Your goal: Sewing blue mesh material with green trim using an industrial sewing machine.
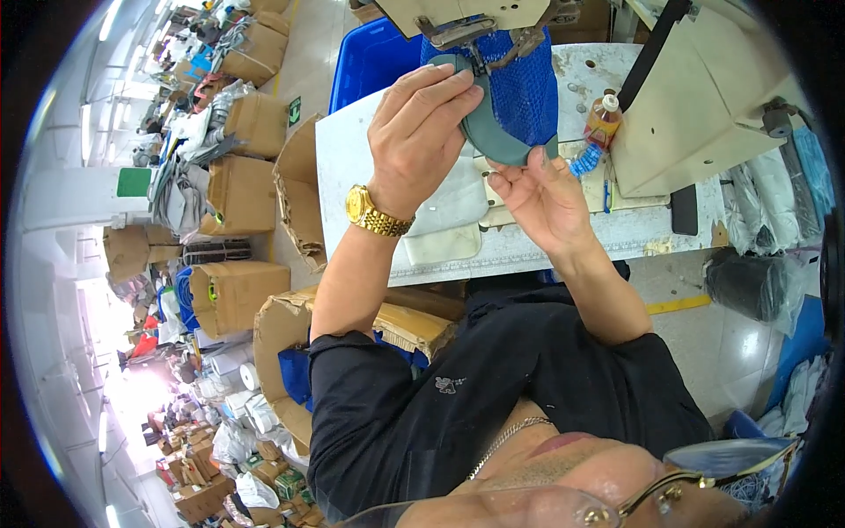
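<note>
A curved grey-green piece [493, 132] lies against blue mesh fabric [521, 92] under the sewing machine head [475, 18]. My left hand [421, 128] rests with its fingers together on the upper left part of the curved piece, close beside the presser foot [478, 63]. At the lower end, my right hand [547, 194] pinches the piece's edge between thumb and fingers, palm turned up. Whether the mesh is stitched to the piece cannot be made out.
The white worktable [352, 167] carries a bottle of orange liquid [604, 121], a blue pen [606, 195] and a pale fabric piece [444, 245]. A blue bin [374, 57] stands behind it. Cardboard boxes [233, 295] line the left; wrapped bundles [755, 286] lie right.
</note>
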`<state>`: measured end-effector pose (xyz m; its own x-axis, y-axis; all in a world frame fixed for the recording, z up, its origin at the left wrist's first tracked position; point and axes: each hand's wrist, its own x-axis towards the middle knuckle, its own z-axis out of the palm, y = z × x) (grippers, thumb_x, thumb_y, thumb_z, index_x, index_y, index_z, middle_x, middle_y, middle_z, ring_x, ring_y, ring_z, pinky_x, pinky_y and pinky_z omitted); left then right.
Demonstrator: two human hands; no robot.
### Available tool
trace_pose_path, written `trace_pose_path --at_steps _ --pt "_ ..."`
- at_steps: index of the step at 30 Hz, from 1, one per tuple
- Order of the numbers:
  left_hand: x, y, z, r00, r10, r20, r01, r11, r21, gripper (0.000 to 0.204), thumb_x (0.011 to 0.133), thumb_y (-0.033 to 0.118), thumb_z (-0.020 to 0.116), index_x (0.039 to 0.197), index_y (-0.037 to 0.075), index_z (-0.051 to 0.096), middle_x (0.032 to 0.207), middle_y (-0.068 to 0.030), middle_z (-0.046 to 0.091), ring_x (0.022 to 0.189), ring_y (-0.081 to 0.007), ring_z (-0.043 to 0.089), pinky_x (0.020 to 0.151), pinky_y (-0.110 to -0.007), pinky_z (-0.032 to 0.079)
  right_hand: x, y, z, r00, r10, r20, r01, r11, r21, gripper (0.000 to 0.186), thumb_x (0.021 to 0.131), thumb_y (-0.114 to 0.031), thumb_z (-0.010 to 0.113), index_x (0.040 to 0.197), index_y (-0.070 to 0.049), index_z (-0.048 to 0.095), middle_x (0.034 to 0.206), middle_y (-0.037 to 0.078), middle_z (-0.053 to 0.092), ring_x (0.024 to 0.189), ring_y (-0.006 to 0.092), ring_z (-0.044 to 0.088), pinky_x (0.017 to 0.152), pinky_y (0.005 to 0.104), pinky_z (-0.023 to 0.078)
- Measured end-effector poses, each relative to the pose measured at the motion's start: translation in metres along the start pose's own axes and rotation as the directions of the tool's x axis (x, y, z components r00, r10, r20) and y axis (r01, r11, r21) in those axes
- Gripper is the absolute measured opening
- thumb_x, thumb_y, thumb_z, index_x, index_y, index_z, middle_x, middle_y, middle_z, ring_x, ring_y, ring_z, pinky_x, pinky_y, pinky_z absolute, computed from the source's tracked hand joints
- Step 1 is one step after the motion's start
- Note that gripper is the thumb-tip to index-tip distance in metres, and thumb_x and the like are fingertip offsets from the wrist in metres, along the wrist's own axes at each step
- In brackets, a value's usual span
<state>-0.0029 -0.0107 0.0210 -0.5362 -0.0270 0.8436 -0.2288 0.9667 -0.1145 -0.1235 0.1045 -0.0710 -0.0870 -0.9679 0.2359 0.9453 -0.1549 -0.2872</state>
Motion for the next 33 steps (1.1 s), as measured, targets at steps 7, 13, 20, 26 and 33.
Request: trace_pose_path --at_steps 7,13,20,26,33 --pt "-0.005 0.001 0.004 0.999 -0.043 -0.014 0.043 0.999 0.002 0.03 0.065 -0.008 0.069 0.091 0.004 0.074 0.1 -0.0064 0.07 0.1 -0.025 0.066 0.087 -0.037 0.055 0.004 -0.002 -0.002 1.0 0.0 -0.025 0.0 1.0 -0.018 0.023 0.095 -0.027 0.064 0.109 -0.01 0.069 0.114 0.007 0.069 0.105 0.0174 0.064 0.09 0.0326 0.05" --pt "-0.005 0.002 -0.001 0.997 -0.071 0.016 0.071 0.997 -0.029 0.028 0.067 -0.006 0.07 0.093 0.004 0.074 0.1 -0.0073 0.07 0.103 -0.0259 0.066 0.092 -0.038 0.054 0.014 -0.001 0.021 0.995 -0.084 -0.052 0.084 0.996 0.002 0.025 0.094 -0.025 0.064 0.115 -0.009 0.065 0.113 0.007 0.068 0.102 0.0177 0.065 0.09 0.0332 0.05" --pt "-0.01 0.012 -0.007 0.993 -0.112 0.026 0.114 0.989 -0.095 0.026 0.068 -0.002 0.075 0.093 0.003 0.073 0.099 -0.0089 0.069 0.103 -0.0264 0.067 0.09 -0.038 0.056 0.029 -0.001 0.022 0.966 -0.253 -0.055 0.248 0.966 -0.079 0.026 0.095 -0.014 0.063 0.12 -0.009 0.061 0.116 0.007 0.067 0.106 0.0194 0.063 0.094 0.0356 0.05" --pt "-0.011 0.014 -0.005 0.996 -0.089 -0.03 0.086 0.993 -0.077 0.024 0.067 -0.003 0.076 0.09 0.002 0.073 0.096 -0.0095 0.069 0.099 -0.0258 0.069 0.087 -0.036 0.058 0.025 -0.003 0.029 0.948 -0.319 0.016 0.317 0.934 -0.163 0.026 0.096 -0.01 0.061 0.121 -0.009 0.061 0.116 0.007 0.067 0.109 0.02 0.063 0.098 0.0384 0.049" --pt "-0.002 0.016 -0.012 0.997 -0.078 0.023 0.079 0.994 -0.078 0.025 0.067 -0.005 0.075 0.091 0.001 0.073 0.098 -0.0099 0.07 0.097 -0.0259 0.069 0.088 -0.037 0.058 0.022 -0.006 0.034 0.957 -0.291 0.008 0.289 0.946 -0.143 0.023 0.097 -0.012 0.059 0.12 -0.009 0.061 0.116 0.007 0.067 0.11 0.0194 0.063 0.098 0.037 0.05"
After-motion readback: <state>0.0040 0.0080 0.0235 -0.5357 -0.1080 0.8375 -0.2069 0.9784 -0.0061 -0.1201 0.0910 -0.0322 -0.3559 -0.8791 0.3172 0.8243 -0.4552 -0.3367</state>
